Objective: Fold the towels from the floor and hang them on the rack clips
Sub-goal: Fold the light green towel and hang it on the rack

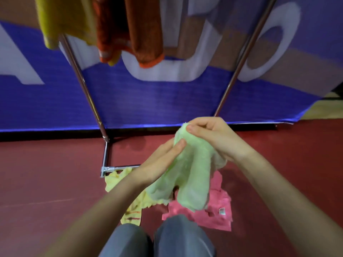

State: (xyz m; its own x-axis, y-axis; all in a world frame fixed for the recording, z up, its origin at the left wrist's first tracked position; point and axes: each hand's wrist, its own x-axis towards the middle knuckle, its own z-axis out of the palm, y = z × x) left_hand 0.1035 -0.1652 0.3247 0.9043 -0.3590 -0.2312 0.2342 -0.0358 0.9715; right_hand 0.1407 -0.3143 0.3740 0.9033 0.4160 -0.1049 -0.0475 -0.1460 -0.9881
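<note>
I hold a pale green towel [189,175] in front of me, bunched and hanging down above the floor. My right hand [215,138] pinches its top edge between thumb and fingers. My left hand [163,162] grips the towel's left side, thumb on the cloth. Below it, a yellow towel [118,180] and a pink towel [217,214] lie crumpled on the red floor. On the metal rack [83,84] above hang a yellow towel [61,21] and two orange towels [143,32]. The rack clips are out of view.
A blue and white banner [148,101] stands right behind the rack. The rack's chrome foot bar [118,167] lies on the red floor [46,173] beside the yellow towel. My knees in grey trousers [157,240] are at the bottom.
</note>
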